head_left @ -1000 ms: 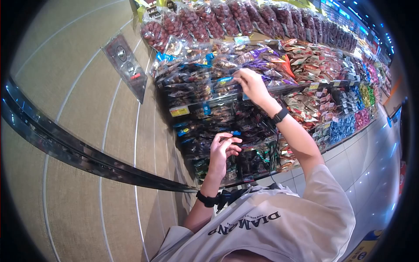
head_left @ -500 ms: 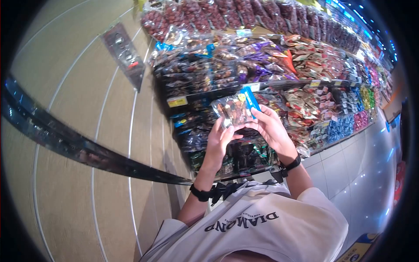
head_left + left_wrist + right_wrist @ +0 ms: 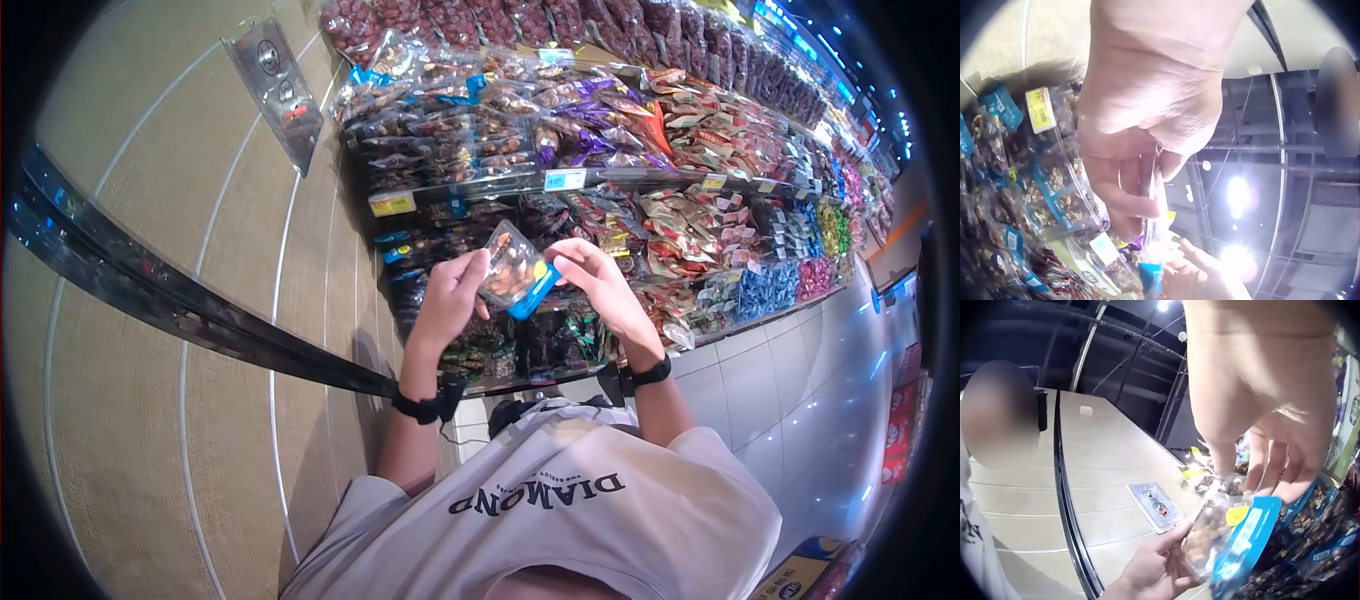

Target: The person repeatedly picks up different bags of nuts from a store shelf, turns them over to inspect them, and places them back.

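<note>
A clear packet of mixed nuts [image 3: 512,268] with a blue header strip [image 3: 535,296] and a yellow round sticker is held up before the shelves. My left hand [image 3: 450,300] grips its left side, thumb on the front and fingers behind. At the other end, my right hand [image 3: 600,285] pinches it by the corner near the blue strip. The right wrist view shows the nuts [image 3: 1205,540] through the clear film, the blue strip running toward the lower middle. From the left wrist the packet is seen edge-on between my fingers [image 3: 1138,203].
Tiered shelves carry similar nut packets [image 3: 410,140], purple bags [image 3: 590,125] and red-and-white bags [image 3: 710,130]. Bags of dark red fruit [image 3: 520,20] line the top. Price tags [image 3: 391,203] edge the shelf. A beige panelled wall [image 3: 150,330] with a dark rail [image 3: 220,325] stands left.
My right hand has come back from the shelf with the packet, and my left hand has taken its other side. Since half a second ago the packet has turned, its blue strip swinging downward.
</note>
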{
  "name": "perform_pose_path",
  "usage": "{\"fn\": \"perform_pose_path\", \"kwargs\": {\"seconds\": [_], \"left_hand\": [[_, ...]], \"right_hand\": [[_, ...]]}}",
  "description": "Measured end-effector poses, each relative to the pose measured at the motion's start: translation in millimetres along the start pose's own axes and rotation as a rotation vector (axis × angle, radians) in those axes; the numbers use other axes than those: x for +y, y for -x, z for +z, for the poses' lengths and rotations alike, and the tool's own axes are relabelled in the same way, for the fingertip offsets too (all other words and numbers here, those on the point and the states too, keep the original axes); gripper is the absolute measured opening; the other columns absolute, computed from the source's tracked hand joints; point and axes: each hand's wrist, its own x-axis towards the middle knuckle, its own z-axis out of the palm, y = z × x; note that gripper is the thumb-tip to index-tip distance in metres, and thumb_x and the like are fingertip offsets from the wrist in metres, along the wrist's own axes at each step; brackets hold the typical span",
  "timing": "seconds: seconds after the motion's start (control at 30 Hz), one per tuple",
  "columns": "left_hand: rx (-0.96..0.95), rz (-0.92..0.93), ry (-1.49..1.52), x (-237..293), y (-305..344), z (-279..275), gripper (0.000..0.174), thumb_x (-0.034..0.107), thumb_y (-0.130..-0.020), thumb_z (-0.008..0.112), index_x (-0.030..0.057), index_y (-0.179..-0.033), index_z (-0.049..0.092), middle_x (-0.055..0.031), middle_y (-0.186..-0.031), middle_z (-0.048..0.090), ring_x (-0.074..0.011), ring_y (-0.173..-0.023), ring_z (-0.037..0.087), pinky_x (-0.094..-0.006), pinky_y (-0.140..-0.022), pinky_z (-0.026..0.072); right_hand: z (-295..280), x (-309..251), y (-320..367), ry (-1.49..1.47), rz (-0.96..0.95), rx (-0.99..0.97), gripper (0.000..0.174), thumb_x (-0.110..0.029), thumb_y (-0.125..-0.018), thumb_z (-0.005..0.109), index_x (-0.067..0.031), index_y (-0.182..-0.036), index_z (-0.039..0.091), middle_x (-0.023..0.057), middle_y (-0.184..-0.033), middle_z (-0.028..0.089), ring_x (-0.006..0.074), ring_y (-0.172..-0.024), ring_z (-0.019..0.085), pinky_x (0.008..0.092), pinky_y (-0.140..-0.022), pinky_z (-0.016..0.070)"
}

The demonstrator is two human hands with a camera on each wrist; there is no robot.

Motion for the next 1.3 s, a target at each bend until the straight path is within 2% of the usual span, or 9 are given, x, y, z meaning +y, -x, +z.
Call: {"fn": "perform_pose_path", "kwargs": {"seconds": [0.23,0.37,0.5,0.57,0.7,0.83,1.03,1.2,1.3], "left_hand": [[-0.138,-0.153,0.128,-7,2,-15,0.041,0.033,-0.104,0.058,-0.0024,-0.093,0.075,-0.0010,-0.066,0.065,-0.0053,-0.049,0.054,-0.0221,-0.042,0.0414],[-0.052,-0.214,0.102,-15,1,-14,0.040,0.034,-0.103,0.061,-0.0010,-0.089,0.076,0.0003,-0.063,0.062,-0.0047,-0.045,0.050,-0.0218,-0.041,0.0391],[-0.294,-0.269,-0.028,-20,0,-14,0.040,0.034,-0.103,0.060,0.0008,-0.088,0.077,0.0019,-0.063,0.063,-0.0039,-0.048,0.051,-0.0226,-0.041,0.0364],[-0.340,-0.262,-0.044,-15,1,-7,0.041,0.034,-0.104,0.060,0.0007,-0.087,0.076,0.0027,-0.062,0.061,-0.0047,-0.047,0.050,-0.0236,-0.043,0.0375],[-0.236,-0.168,-0.159,-14,-1,-6,0.045,0.036,-0.105,0.059,-0.0010,-0.084,0.073,0.0014,-0.063,0.061,-0.0063,-0.045,0.051,-0.0240,-0.044,0.0400],[0.096,-0.114,0.198,-19,-6,-11,0.043,0.038,-0.108,0.051,-0.0005,-0.105,0.070,-0.0060,-0.090,0.072,-0.0090,-0.078,0.067,-0.0229,-0.052,0.0478],[0.000,-0.137,0.141,-33,-7,-6,0.034,0.030,-0.106,0.056,-0.0003,-0.101,0.070,-0.0089,-0.090,0.073,-0.0114,-0.074,0.067,-0.0228,-0.057,0.0489],[-0.051,-0.109,0.153,-34,-5,7,0.026,0.025,-0.101,0.064,-0.0001,-0.103,0.069,-0.0069,-0.088,0.073,-0.0100,-0.073,0.066,-0.0221,-0.057,0.0475],[-0.063,-0.115,0.139,-37,-6,9,0.026,0.025,-0.101,0.063,0.0005,-0.103,0.070,-0.0063,-0.088,0.073,-0.0094,-0.072,0.066,-0.0220,-0.056,0.0463]], "right_hand": [[7,16,0,-0.006,0.059,-0.314,0.012,-0.011,-0.100,0.067,0.0000,-0.103,0.072,0.0016,-0.091,0.072,0.0074,-0.083,0.064,0.0256,-0.076,0.0513],[12,14,-2,-0.018,0.142,-0.334,0.011,-0.010,-0.099,0.069,0.0002,-0.102,0.069,0.0021,-0.092,0.070,0.0086,-0.081,0.064,0.0263,-0.074,0.0517],[23,-7,-9,-0.031,-0.006,-0.249,0.015,-0.014,-0.095,0.074,-0.0013,-0.101,0.068,0.0024,-0.092,0.070,0.0088,-0.081,0.064,0.0267,-0.074,0.0515],[16,-14,-24,0.305,-0.063,-0.512,0.020,-0.014,-0.090,0.079,-0.0015,-0.097,0.067,0.0032,-0.088,0.069,0.0088,-0.081,0.064,0.0278,-0.072,0.0520],[13,-29,-33,0.482,-0.112,-0.513,0.019,-0.009,-0.086,0.081,0.0002,-0.094,0.066,0.0057,-0.082,0.069,0.0097,-0.070,0.066,0.0294,-0.060,0.0524],[-3,-63,-62,0.474,-0.157,-0.178,0.014,-0.002,-0.088,0.078,0.0008,-0.092,0.065,0.0029,-0.075,0.066,0.0096,-0.067,0.064,0.0264,-0.058,0.0518],[-33,-101,-144,0.451,-0.459,0.065,0.016,-0.011,-0.096,0.072,0.0021,-0.102,0.065,0.0037,-0.078,0.067,0.0071,-0.067,0.060,0.0240,-0.062,0.0510],[-31,-102,-172,0.811,-0.635,0.195,0.015,-0.008,-0.090,0.074,-0.0004,-0.101,0.067,0.0142,-0.087,0.073,0.0249,-0.078,0.071,0.0352,-0.072,0.0531],[-41,-77,-190,0.778,-0.726,0.171,0.014,-0.007,-0.090,0.074,-0.0008,-0.101,0.068,0.0140,-0.086,0.073,0.0240,-0.079,0.071,0.0343,-0.073,0.0530]]}}
